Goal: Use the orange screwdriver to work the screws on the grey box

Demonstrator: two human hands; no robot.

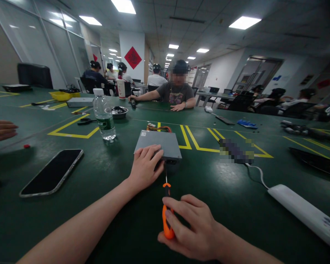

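Note:
A grey metal computer power supply [161,141] lies on the green table, with its bundle of coloured wires [159,128] at the far side. My left hand [146,165] grips its near left part, fingers bent over the top and thumb at the front face. In my right hand [194,223] is an orange and black screwdriver [167,216], held by the handle. Its shaft points away from me at the front face of the power supply, near the socket. Whether the tip touches a screw is too small to tell.
Left of the power supply stand a water bottle [103,117] and a phone [53,172]. A metal bowl [118,113] and yellow tray [64,95] sit farther back. On the right lies a white power strip [302,212]. Across the table a person [176,91] sits; another person's hand [1,131] shows at left.

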